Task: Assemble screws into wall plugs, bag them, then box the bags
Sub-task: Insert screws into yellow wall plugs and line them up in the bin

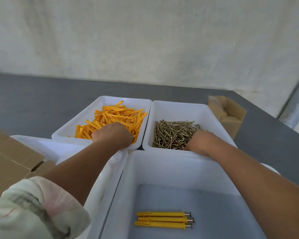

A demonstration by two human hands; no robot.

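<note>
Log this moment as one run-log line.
left hand: among wall plugs | right hand: among screws | near tray: three assembled plugs

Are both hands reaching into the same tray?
No, the left hand rests in the plug tray, the right hand in the screw tray.

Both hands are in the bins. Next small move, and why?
Probably lift a wall plug with the left hand and a screw with the right hand, since each hand rests among those parts and only three assembled plugs lie in the near tray.
</note>
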